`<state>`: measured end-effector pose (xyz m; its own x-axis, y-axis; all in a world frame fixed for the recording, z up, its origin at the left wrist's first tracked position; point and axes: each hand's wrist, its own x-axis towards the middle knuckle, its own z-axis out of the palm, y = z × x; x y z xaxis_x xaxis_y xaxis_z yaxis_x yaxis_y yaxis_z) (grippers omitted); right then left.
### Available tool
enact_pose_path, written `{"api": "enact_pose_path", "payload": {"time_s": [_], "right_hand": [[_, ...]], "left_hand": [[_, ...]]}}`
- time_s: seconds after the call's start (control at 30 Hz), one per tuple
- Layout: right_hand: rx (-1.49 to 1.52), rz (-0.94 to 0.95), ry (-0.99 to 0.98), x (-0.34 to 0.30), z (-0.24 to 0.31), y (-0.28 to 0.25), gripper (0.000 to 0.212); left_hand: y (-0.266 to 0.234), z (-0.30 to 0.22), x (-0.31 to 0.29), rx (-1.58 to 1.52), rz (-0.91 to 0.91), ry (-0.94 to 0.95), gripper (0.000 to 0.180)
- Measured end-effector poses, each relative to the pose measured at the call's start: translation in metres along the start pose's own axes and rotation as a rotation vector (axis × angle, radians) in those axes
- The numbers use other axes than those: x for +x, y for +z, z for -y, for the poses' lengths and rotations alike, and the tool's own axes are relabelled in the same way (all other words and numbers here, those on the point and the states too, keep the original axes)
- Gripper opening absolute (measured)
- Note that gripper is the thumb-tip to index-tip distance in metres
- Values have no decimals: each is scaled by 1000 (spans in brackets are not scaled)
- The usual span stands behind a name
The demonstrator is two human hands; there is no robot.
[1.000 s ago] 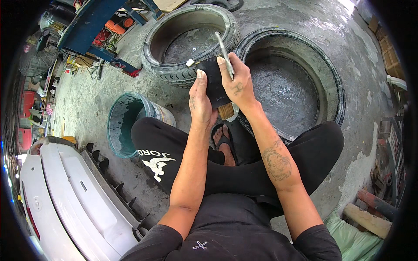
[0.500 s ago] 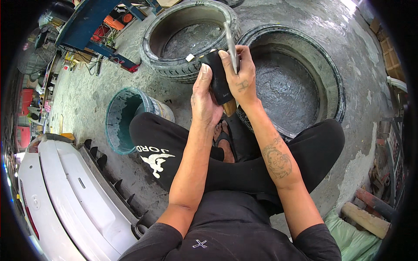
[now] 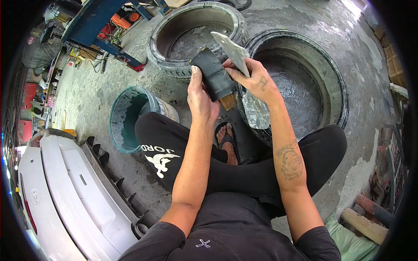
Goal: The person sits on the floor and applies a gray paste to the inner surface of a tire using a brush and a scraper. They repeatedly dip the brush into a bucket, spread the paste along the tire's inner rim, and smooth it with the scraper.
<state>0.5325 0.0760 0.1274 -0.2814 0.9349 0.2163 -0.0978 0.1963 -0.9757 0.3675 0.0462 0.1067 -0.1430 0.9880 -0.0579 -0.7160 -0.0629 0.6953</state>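
My left hand (image 3: 201, 93) is closed on a black sheet with a dark, matte face, perhaps sandpaper (image 3: 213, 74). A brown piece of wood (image 3: 227, 102) shows from under its lower edge. The fingers of my right hand (image 3: 257, 80) pinch a thin, pale grey flat piece with an uneven edge (image 3: 233, 50). Its kind is not clear. Below my right palm hangs a shiny, partly see-through part (image 3: 256, 112); whether it belongs to the same piece I cannot tell. My right fingertips are at the right edge of the black sheet.
Two tyres lie flat ahead, a left one (image 3: 170, 69) and a right one (image 3: 337, 82), the right with wet-looking dark contents. A green bucket (image 3: 115, 126) stands left of my knee. Further left are a white car bumper (image 3: 65, 187) and a blue metal frame (image 3: 89, 24).
My right hand has moved right and slightly down, away from my left hand. The black sheet has turned to show its broad face, and the grey piece now shows its flat side.
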Motion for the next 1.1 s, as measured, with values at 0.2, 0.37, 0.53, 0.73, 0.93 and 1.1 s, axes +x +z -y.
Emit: {"api": "enact_pose_path", "payload": {"time_s": [0.2,0.37,0.53,0.73,0.93,1.1], "right_hand": [[-88,-11,69,-1,3,-1,27],[-155,-101,106,1,-6,-12,25],[-181,-104,11,1,-8,-17,23],[-72,130,-33,-1,2,-14,21],[-137,66,-5,-3,6,-14,25],[-188,-48,151,1,5,-23,34]], "left_hand": [[6,2,-5,168,-121,34,47],[1,-10,-1,30,-246,-111,45],[-19,-34,-9,781,-47,354,37],[4,-27,-19,1281,294,521,54],[-3,-21,-26,1022,205,110,33],[-9,-21,-23,804,-38,0,37]]}}
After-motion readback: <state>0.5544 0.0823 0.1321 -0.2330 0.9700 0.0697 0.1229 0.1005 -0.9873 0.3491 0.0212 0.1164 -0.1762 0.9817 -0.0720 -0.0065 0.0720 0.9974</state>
